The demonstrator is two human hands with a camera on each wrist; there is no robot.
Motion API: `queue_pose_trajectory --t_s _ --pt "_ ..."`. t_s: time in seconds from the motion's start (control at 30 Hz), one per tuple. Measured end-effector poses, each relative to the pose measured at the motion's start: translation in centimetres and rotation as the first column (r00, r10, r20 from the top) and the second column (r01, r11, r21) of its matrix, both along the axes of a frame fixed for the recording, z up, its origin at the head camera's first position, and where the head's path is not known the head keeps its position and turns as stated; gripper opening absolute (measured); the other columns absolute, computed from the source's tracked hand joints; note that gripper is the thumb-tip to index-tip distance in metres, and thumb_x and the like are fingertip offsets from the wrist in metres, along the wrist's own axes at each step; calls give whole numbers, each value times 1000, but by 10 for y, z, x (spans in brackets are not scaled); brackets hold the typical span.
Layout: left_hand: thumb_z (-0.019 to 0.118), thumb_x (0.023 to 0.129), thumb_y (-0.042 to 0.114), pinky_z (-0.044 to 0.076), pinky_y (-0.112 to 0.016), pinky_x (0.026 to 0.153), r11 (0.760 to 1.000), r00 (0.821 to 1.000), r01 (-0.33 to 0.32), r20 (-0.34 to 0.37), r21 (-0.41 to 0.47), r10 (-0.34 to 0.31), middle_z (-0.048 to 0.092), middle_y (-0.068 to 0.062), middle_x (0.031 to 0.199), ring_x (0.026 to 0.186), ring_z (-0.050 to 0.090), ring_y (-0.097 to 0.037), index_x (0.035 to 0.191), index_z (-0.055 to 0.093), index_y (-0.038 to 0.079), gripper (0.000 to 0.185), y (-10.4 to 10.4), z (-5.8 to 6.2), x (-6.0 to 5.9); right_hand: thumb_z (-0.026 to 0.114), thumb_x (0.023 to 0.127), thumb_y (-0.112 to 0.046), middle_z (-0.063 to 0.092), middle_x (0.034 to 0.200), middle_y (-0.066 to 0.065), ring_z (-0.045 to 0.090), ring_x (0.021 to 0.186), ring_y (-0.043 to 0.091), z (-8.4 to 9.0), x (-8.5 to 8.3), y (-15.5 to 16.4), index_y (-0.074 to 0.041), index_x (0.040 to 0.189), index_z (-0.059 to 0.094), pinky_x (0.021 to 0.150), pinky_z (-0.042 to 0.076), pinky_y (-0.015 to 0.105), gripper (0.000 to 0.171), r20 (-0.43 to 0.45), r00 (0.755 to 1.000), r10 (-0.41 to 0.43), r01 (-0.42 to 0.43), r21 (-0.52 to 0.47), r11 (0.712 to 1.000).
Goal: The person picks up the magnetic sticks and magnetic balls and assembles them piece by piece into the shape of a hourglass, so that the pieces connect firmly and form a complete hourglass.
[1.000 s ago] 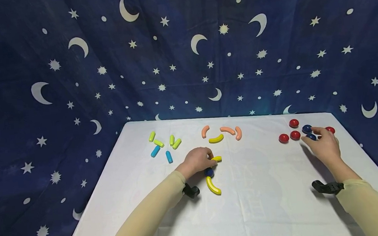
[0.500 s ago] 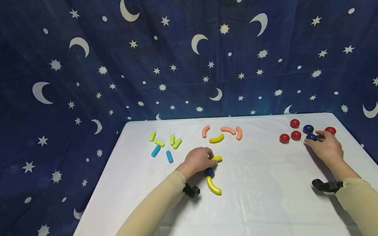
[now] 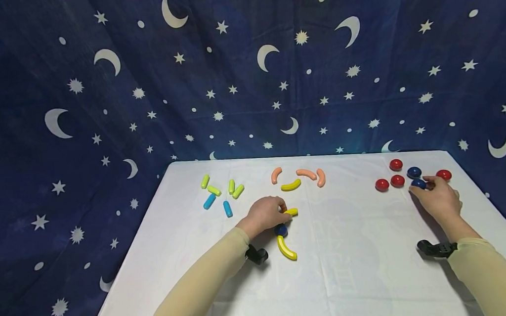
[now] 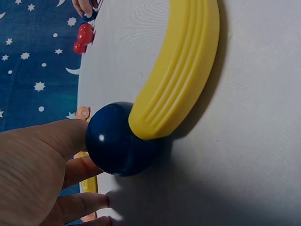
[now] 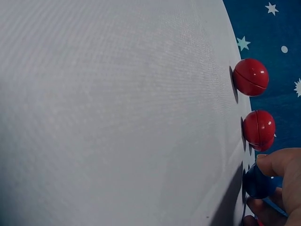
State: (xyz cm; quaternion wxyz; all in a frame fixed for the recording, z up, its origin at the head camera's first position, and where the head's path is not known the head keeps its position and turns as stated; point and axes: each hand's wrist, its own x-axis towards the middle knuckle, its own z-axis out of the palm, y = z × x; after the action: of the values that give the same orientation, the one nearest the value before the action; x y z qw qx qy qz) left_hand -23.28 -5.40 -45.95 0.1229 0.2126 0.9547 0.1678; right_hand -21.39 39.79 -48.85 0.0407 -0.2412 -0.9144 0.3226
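Observation:
My left hand (image 3: 266,213) pinches a short curved yellow rod (image 3: 292,212) at the middle of the table. Just nearer than its thumb lies a dark blue ball (image 4: 113,139), which touches the end of a second curved yellow rod (image 4: 183,66); in the left wrist view the ball hides most of the pinched rod. At the right, my right hand (image 3: 439,201) holds a dark blue ball (image 3: 418,183) between thumb and fingers, low over or on the cloth. Another blue ball (image 3: 413,172) sits right behind it, and a red ball (image 3: 443,175) stands beside the fingers.
Several more red balls (image 3: 382,185) lie left of and behind the right hand. Orange curved rods (image 3: 306,174) and a yellow one (image 3: 291,185) lie at the back middle. Green rods (image 3: 238,191) and blue rods (image 3: 209,201) lie back left. A star-patterned curtain hangs behind the white table (image 3: 360,278).
My right hand's fingers have come away from the farther blue ball and drawn in around the nearer one. The left hand stays in place with its rod.

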Motion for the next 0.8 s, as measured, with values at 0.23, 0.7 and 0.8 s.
queue_pose_trajectory --t_s 0.23,0.7,0.8 --pt "75 92 38 45 -26 66 1000 1000 -11 16 15 11 63 9 78 71 55 -11 102 75 16 24 0 1 0 58 102 -33 42 143 38 34 124 55 -1 0 0 10 152 32 95 28 65 71 0 1000 -4 4 13 1000" --pt "75 92 38 45 -26 65 1000 999 -14 29 8 14 63 9 75 71 55 -12 101 74 16 23 0 0 -1 58 102 -31 42 142 38 34 124 55 0 0 -2 10 151 33 97 27 66 68 13 1000 -10 10 19 1000" --pt "75 92 38 45 -26 65 1000 999 -22 38 11 22 63 9 75 71 55 -12 101 74 16 23 0 0 -1 58 102 -31 43 142 38 34 123 55 0 -1 -2 10 151 33 96 27 66 68 11 1000 -9 9 20 1000"
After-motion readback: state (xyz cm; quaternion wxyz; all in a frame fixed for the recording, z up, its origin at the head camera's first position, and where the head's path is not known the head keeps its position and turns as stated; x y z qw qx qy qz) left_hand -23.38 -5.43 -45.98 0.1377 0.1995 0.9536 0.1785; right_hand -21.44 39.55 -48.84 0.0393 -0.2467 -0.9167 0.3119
